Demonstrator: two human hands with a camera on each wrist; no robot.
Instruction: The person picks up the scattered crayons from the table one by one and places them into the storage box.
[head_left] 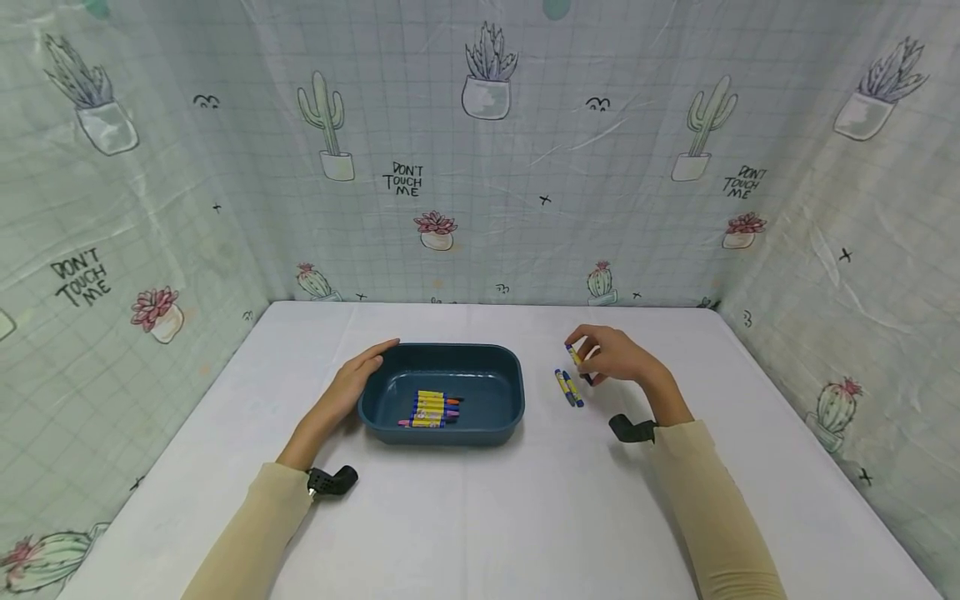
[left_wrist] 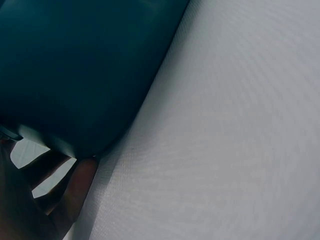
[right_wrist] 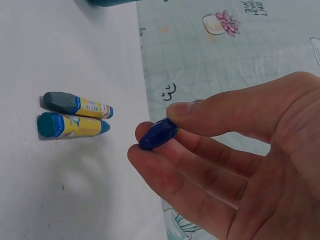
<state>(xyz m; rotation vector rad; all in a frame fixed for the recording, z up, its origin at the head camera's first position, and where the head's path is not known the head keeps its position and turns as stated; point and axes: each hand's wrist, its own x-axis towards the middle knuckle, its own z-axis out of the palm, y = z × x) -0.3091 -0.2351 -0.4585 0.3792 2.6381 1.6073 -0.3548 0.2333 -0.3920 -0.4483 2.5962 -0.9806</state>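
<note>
Nearest, two beige sleeves (head_left: 247, 533) reach forward over the white counter (head_left: 465, 517), each wrist bearing a small black camera (head_left: 333, 481). Beyond them sits a dark blue rectangular tray (head_left: 487, 396) with rounded corners. On its floor, toward the near left, a row of yellow-wrapped crayons (head_left: 431, 404) lies side by side, with orange, purple and pink tips among them; this row is to the right of the left hand (head_left: 351, 382), which touches the tray's left end at the far corner, its fingers spread and fairly straight along the outer wall.

To the right of the tray and apart from it, a grey crayon (right_wrist: 62, 102) and a teal crayon (right_wrist: 72, 126) lie parallel on the counter, just left of the right hand (head_left: 617, 354). That hand pinches a dark blue crayon (right_wrist: 159, 135) between thumb and fingertips, holding it aslant just beyond the loose pair.

Behind the counter's far edge hangs a pale grid-patterned cloth (head_left: 525, 167) printed with potted cacti, succulents and "DON'T TOUCH ME".
</note>
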